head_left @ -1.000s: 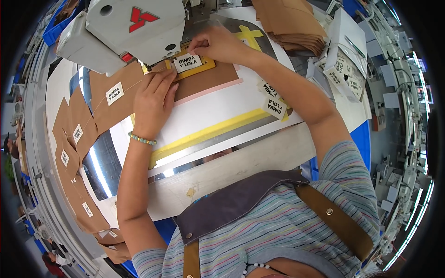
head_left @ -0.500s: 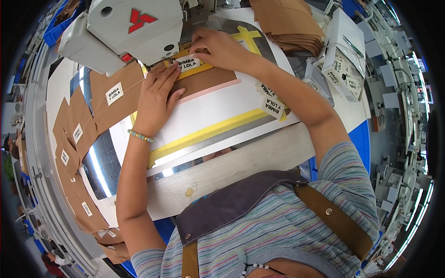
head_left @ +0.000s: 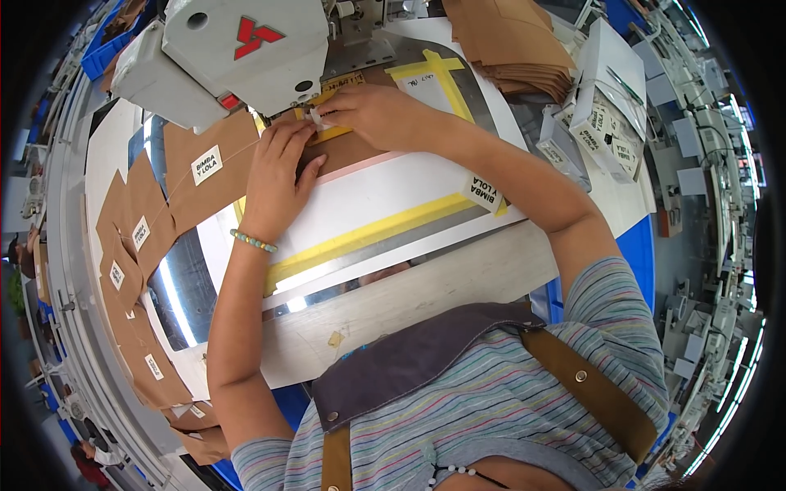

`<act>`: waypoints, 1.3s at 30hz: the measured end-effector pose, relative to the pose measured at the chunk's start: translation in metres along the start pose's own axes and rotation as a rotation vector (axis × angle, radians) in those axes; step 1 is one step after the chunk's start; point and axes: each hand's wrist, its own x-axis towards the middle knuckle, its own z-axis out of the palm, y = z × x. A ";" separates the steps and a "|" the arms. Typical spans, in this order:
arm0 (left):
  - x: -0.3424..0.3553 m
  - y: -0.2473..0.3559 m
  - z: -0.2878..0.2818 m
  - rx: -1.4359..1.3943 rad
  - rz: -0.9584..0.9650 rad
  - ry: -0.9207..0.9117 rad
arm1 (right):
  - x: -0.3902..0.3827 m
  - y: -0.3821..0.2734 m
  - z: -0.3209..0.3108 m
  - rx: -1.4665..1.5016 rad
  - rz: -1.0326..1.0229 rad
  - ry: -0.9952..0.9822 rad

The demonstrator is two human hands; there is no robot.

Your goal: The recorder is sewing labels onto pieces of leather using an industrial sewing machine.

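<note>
My left hand (head_left: 281,176) lies flat with fingers stretched on a brown fabric piece (head_left: 354,150), its fingertips beside the needle area of a white sewing machine (head_left: 266,57). My right hand (head_left: 372,116) bends over the same spot, thumb and fingers closed at a small white label (head_left: 318,119). Most of that label is hidden under the fingers. A yellow-edged guide partly frames it on the fabric. Below the fabric runs a pink strip (head_left: 364,166) on a white sheet (head_left: 360,196) bordered with yellow tape (head_left: 368,231).
Brown pieces with white labels (head_left: 207,166) trail joined down the left side. At the upper right stand a stack of brown pieces (head_left: 512,45) and a white box (head_left: 610,106) of labels. Loose labels (head_left: 482,194) lie by my right forearm.
My right hand has moved down and left over the label, now covering most of it. A handwritten paper beyond it has come into view. My left hand stays nearly in place.
</note>
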 end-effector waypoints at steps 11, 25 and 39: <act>-0.005 -0.005 -0.001 0.078 -0.033 0.074 | -0.002 -0.004 -0.004 -0.019 0.023 -0.056; -0.006 -0.004 -0.006 0.148 -0.028 0.019 | -0.009 -0.001 -0.014 0.017 0.081 -0.125; -0.002 -0.003 -0.022 0.212 -0.033 -0.161 | 0.000 0.003 -0.017 0.087 0.109 -0.109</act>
